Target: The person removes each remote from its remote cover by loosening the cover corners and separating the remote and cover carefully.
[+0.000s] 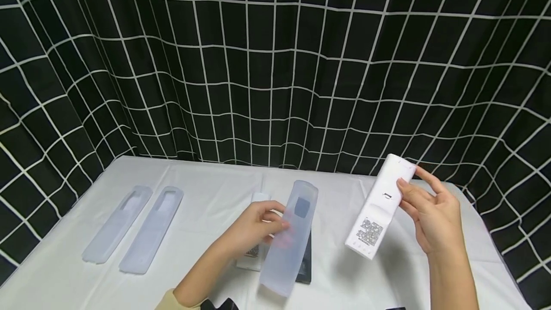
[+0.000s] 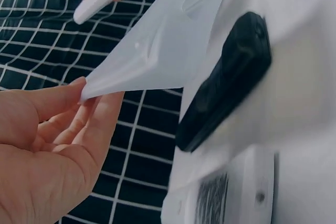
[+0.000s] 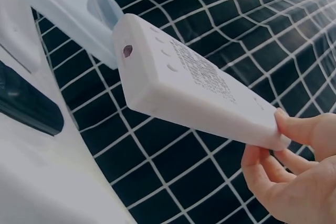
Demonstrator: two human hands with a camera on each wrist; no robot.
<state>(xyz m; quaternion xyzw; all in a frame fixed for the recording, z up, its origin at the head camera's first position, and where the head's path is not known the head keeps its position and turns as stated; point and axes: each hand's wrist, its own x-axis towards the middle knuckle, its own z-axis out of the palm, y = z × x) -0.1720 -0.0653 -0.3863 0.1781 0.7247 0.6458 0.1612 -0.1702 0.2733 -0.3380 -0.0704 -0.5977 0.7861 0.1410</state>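
Note:
My left hand (image 1: 260, 226) pinches the edge of a translucent silicone remote cover (image 1: 286, 252) between thumb and fingers. The cover is held tilted above the table, a cut-out window near its top end. In my right hand (image 1: 439, 214) a white remote control (image 1: 374, 209) is gripped near its upper end, its back with a printed label facing me. The right wrist view shows a small hole in the remote's near end (image 3: 127, 51). Under the cover lie a black remote (image 2: 226, 82) and a second white remote (image 2: 226, 192), both partly hidden in the head view.
Two more translucent covers (image 1: 118, 224) (image 1: 152, 228) lie side by side on the left of the white-clothed table (image 1: 206, 181). A black curtain with a white grid (image 1: 267, 71) hangs behind the table and along its sides.

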